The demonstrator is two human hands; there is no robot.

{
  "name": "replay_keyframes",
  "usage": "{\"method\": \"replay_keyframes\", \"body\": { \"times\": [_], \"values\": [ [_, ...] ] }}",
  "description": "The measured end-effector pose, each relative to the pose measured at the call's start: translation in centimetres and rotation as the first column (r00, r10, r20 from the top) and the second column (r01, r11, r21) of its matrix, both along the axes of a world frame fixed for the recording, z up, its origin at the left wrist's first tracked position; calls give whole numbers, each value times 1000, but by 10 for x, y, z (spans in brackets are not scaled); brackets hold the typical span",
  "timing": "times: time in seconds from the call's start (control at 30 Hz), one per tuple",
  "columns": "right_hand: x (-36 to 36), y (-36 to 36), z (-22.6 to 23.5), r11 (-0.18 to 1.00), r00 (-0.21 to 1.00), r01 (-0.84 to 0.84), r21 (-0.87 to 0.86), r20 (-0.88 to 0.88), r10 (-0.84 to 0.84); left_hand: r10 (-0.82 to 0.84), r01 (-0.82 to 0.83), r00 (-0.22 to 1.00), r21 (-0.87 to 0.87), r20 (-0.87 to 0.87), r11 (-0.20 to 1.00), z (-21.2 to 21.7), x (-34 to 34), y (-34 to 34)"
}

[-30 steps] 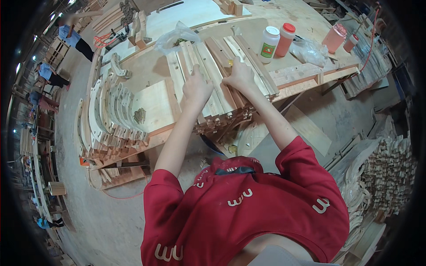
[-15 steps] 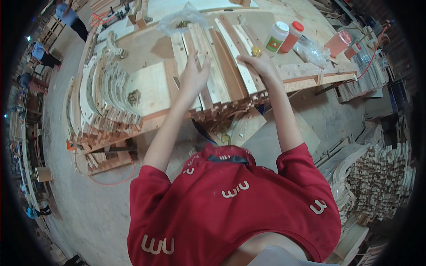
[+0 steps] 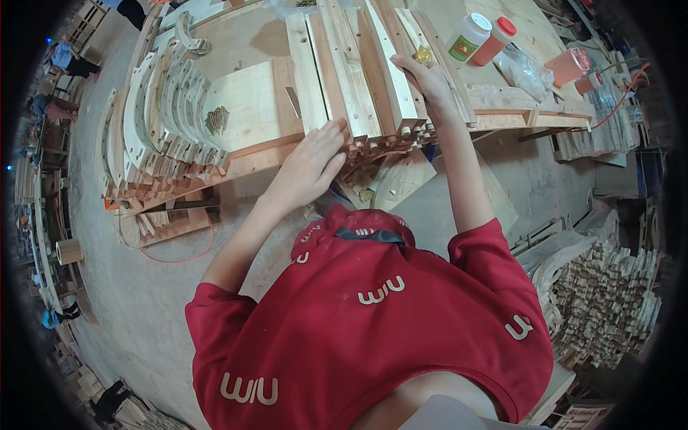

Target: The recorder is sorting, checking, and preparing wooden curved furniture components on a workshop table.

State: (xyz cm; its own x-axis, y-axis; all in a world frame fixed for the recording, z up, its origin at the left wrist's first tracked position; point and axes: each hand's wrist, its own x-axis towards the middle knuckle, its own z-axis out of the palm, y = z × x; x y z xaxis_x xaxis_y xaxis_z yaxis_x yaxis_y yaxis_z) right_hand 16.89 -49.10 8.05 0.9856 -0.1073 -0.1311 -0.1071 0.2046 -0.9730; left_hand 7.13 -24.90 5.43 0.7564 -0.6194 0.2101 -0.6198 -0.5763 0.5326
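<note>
Grasping pale wooden slat (image 3: 401,98), pointing lengthwise forward, with nearer right hand (image 3: 433,83); resting unclenched left hand (image 3: 309,163) to slat's left.

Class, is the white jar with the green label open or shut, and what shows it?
Shut: a white lid covers the top of the white jar; how tightly, cannot tell.
</note>
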Motion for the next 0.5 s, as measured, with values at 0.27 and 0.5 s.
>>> {"method": "replay_keyframes", "body": {
  "times": [0.27,0.5],
  "values": [
    [-5,12,-2,1000,999,-11,-19,50,12,18,-302,789,-362,-614,882,18,-10,0],
    [-2,22,-11,971,988,-102,-216,88,124,157,-144,987,-300,20,943,10,6,-41]
  ]
}}
